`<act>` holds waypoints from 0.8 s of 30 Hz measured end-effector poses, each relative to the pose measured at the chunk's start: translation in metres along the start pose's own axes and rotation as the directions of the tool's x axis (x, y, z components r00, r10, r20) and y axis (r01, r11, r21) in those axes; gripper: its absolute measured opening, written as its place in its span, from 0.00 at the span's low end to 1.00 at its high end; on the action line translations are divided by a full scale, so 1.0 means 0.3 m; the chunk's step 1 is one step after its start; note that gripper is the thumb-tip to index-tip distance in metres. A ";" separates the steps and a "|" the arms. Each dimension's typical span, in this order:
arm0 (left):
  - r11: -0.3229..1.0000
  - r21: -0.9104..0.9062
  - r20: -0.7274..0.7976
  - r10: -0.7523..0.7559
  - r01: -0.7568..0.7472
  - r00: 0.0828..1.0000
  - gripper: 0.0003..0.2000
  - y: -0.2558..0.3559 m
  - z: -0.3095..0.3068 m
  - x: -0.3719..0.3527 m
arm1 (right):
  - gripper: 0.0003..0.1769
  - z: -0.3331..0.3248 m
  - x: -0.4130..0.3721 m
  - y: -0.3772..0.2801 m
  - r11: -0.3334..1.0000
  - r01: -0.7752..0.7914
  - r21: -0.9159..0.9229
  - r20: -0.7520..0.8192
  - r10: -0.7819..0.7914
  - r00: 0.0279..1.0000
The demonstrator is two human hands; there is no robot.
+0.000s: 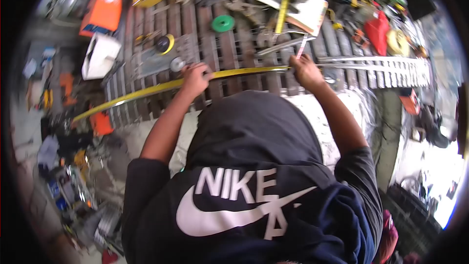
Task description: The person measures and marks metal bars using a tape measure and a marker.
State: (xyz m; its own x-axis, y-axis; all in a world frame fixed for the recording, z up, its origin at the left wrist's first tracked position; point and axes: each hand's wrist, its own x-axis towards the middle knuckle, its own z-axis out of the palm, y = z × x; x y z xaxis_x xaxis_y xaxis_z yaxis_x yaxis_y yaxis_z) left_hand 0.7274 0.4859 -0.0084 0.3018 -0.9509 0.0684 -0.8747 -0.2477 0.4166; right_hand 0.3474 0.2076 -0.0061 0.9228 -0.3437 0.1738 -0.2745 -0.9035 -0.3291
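A long yellow strip [141, 92], shaped like a measuring tape blade, runs across the near side of the slatted bench and past its left edge. My left hand [197, 78] is closed on the strip near its middle. At the strip's right end my right hand [308, 73] is closed, with a thin white and red stick [302, 47] standing up from its fingers. Whether this hand also grips the strip's end is hidden. Pale slotted metal strips [376, 66] lie just to the right of my right hand.
On the slatted bench [200, 24] lie a green disc [223, 23], a black and yellow tape roll [165, 44], an open booklet [310, 10] with a yellow ruler [283, 7], and a red bottle-like thing [377, 33]. An orange piece [103, 7] stands at the back left.
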 end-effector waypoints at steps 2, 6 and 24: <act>1.000 -0.015 -0.003 -0.013 0.013 1.000 0.10 0.019 -0.015 -0.001 | 0.22 0.006 0.043 -0.024 0.999 -0.019 0.050 0.052 0.017 0.998; 0.999 -0.001 0.009 -0.036 0.036 0.999 0.09 0.035 -0.018 -0.004 | 0.20 0.022 0.083 -0.052 0.997 -0.076 0.011 0.149 0.073 0.986; 0.994 -0.083 -0.127 -0.076 0.066 0.989 0.08 0.063 0.084 0.005 | 0.16 0.019 0.080 -0.106 0.963 -0.251 0.098 0.048 0.247 0.968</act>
State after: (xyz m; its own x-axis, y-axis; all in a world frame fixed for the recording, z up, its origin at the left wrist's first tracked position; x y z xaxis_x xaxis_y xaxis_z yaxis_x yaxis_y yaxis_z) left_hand 0.7016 0.4751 -0.0233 0.4135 -0.8980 0.1507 -0.8183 -0.2939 0.4939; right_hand 0.3798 0.2294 0.0034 0.8383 -0.5436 0.0420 -0.4695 -0.7589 -0.4512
